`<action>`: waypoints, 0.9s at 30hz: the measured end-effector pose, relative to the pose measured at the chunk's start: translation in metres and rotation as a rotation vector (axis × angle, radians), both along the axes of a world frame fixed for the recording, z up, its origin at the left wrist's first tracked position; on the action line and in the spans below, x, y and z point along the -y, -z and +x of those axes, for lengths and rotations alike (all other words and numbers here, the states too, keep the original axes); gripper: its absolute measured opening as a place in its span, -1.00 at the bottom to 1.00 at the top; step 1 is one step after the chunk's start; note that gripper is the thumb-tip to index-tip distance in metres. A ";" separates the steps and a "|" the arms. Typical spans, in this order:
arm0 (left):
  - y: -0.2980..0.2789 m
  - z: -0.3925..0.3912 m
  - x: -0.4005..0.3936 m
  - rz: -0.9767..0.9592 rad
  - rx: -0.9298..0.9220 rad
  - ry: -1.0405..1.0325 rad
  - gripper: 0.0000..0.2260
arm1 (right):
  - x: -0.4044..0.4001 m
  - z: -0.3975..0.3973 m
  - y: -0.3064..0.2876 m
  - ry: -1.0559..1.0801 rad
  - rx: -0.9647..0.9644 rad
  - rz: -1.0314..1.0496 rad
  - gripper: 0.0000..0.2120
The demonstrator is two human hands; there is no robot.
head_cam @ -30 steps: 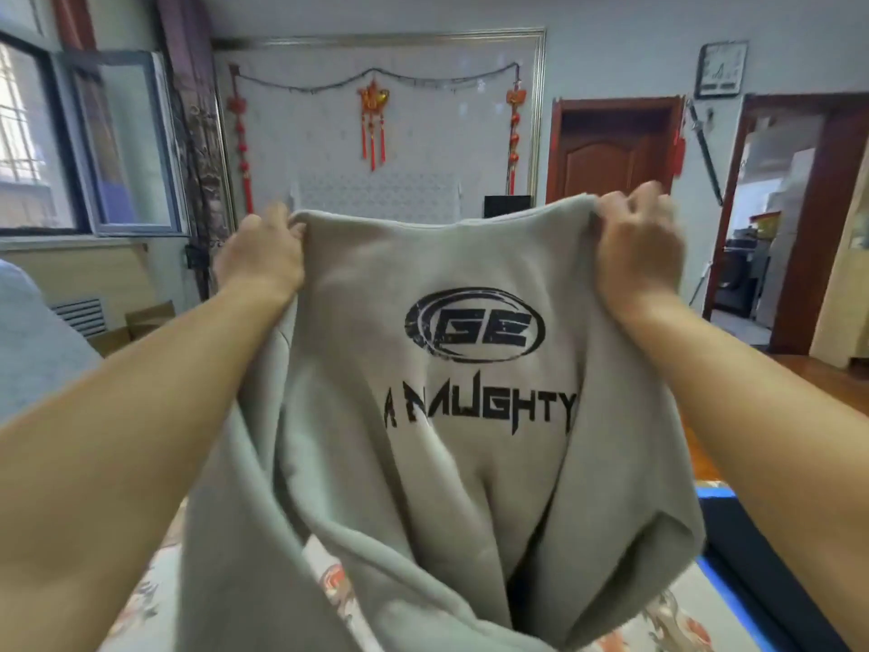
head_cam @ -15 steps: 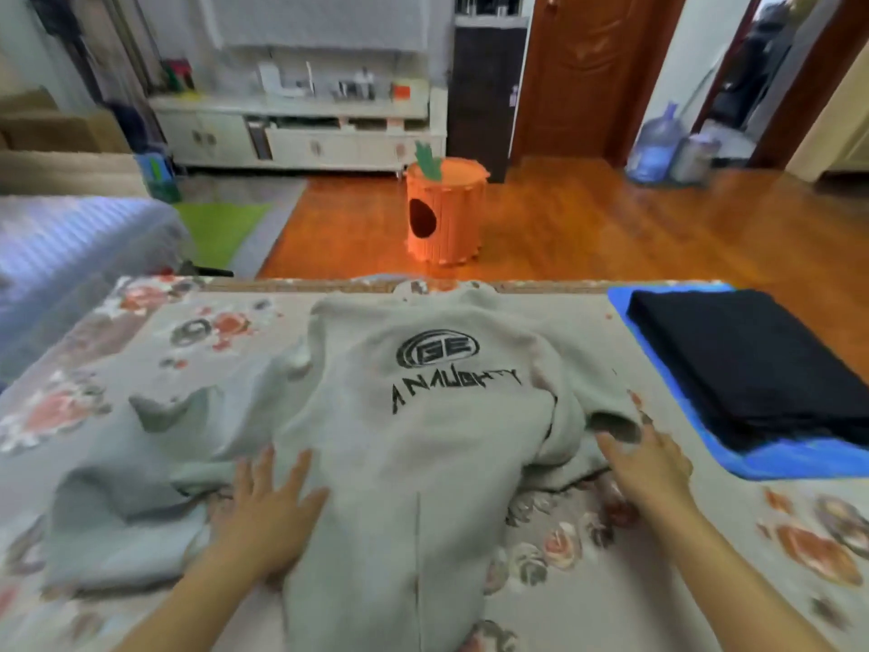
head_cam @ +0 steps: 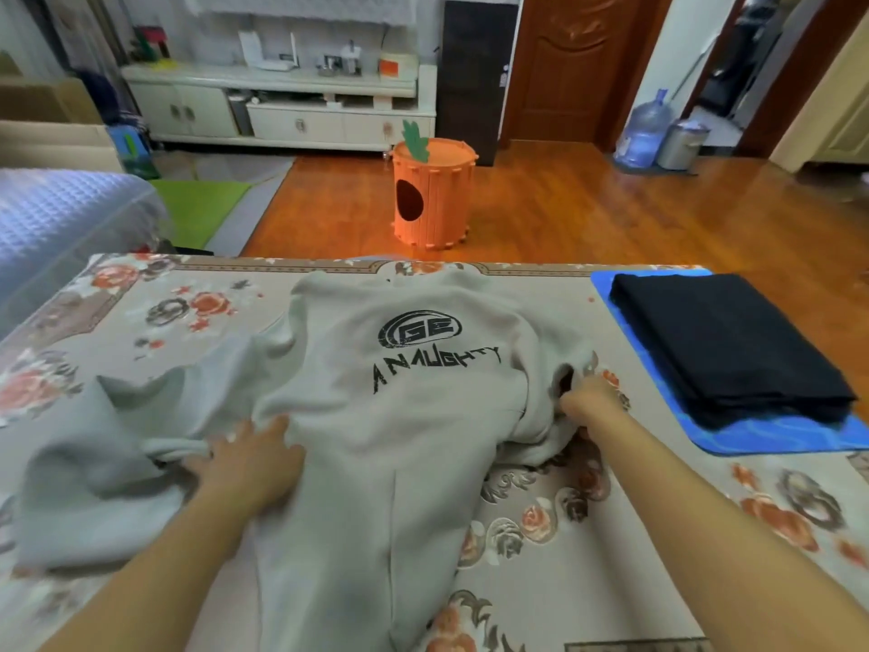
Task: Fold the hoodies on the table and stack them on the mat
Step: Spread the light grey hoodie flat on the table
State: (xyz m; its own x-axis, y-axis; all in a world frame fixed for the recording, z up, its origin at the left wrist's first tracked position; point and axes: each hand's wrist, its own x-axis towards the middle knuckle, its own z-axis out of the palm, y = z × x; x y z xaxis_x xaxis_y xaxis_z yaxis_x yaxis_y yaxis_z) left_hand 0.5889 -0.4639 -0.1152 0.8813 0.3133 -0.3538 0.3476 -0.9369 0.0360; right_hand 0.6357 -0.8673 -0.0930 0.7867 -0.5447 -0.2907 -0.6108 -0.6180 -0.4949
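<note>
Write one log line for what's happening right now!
stage: spreading | grey hoodie unfolded on table | left hand flat on it | right hand at bunched sleeve | black hoodie folded on blue mat

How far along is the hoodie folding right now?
Done: a folded black garment lies on the blue mat. In hand: the grey hoodie is spread unfolded on the table, left hand flat on it, right hand at its bunched sleeve. Left: folding and stacking it.

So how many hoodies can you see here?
2. A grey hoodie lies spread out, printed side up, in the middle of the table. A dark one, already folded, sits on the blue mat at the right. None seem hidden.
</note>
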 end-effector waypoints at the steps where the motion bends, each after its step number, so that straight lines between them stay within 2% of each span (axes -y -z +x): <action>1: -0.013 0.004 0.017 0.043 0.006 0.013 -0.55 | 0.002 -0.007 0.003 -0.046 -0.025 0.011 -0.43; 2: -0.022 0.005 0.041 0.055 0.058 0.070 -0.56 | 0.003 -0.015 0.009 -0.081 0.011 0.033 -0.42; 4: -0.038 -0.012 0.104 -0.079 0.266 0.298 -0.47 | 0.004 -0.025 0.014 -0.102 0.121 0.064 -0.50; 5: -0.038 -0.028 0.134 -0.178 0.315 0.479 -0.40 | 0.008 -0.024 0.010 -0.092 0.177 0.038 -0.62; 7: -0.024 -0.057 0.168 -0.154 0.324 0.811 -0.27 | 0.024 -0.015 -0.019 -0.025 0.308 -0.059 -0.90; 9: -0.020 -0.051 0.160 -0.114 0.336 0.809 -0.15 | 0.049 -0.001 -0.073 0.082 0.559 -0.137 -0.89; 11: -0.022 -0.026 0.134 -0.137 0.418 0.692 -0.24 | 0.076 0.012 -0.134 0.123 0.886 -0.195 -0.91; 12: -0.023 -0.013 0.120 -0.136 0.432 0.649 -0.28 | 0.087 0.016 -0.159 0.058 1.016 -0.386 -0.91; 13: -0.029 -0.002 0.110 -0.100 0.419 0.597 -0.31 | 0.095 0.019 -0.176 -0.050 1.065 -0.632 -0.90; 15: -0.033 0.014 0.098 0.114 0.476 0.524 -0.32 | 0.108 0.029 -0.182 -0.287 1.023 -0.978 -0.82; 17: -0.035 0.016 0.100 0.226 0.527 0.530 -0.29 | 0.122 0.035 -0.143 -0.557 0.811 -1.069 -0.69; 18: -0.031 0.014 0.109 0.192 0.579 0.592 -0.28 | 0.128 0.030 -0.111 -0.679 0.563 -1.053 -0.62; 19: -0.026 0.008 0.120 0.126 0.596 0.683 -0.32 | 0.136 0.023 -0.075 -0.751 0.227 -0.995 -0.54; 20: -0.018 0.000 0.133 0.072 0.618 0.786 -0.35 | 0.139 0.006 -0.045 -0.778 -0.116 -0.899 -0.49; 21: -0.009 -0.010 0.145 0.045 0.589 0.883 -0.36 | 0.141 -0.012 -0.017 -0.785 -0.372 -0.772 -0.47; 22: 0.002 -0.018 0.153 0.044 0.534 0.947 -0.38 | 0.143 -0.029 0.002 -0.767 -0.470 -0.629 -0.48; 23: 0.012 -0.024 0.157 0.047 0.456 0.958 -0.40 | 0.145 -0.040 0.012 -0.729 -0.399 -0.512 -0.53; 25: 0.028 -0.029 0.157 0.073 0.346 0.928 -0.44 | 0.150 -0.049 0.013 -0.502 -0.032 -0.399 -0.62; 27: 0.039 -0.028 0.159 0.103 0.369 0.902 -0.46 | 0.164 -0.046 0.001 -0.230 0.230 -0.379 -0.65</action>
